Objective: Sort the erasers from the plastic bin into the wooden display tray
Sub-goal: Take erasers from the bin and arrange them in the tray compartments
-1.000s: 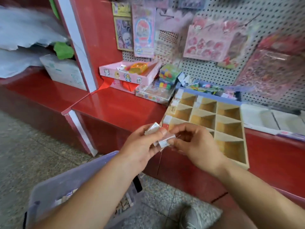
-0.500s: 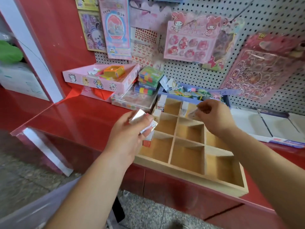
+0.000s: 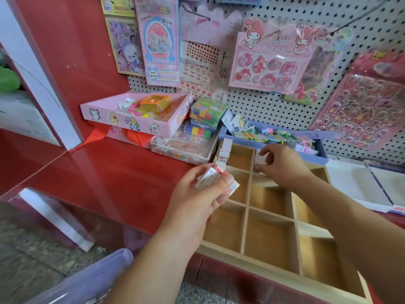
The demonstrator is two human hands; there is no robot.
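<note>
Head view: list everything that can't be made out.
The plastic bin: cut off by the bottom edge and blurred; contents unseen.
The erasers in the left hand: fingers hide their count; print blurred.
The single eraser in the right hand: mostly covered by fingers.
The wooden tray: right compartments hidden by the right forearm.

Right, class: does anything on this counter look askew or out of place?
The pink box sits askew, one end seemingly propped on clear packs. The tray seems to overhang the counter at the front.
</note>
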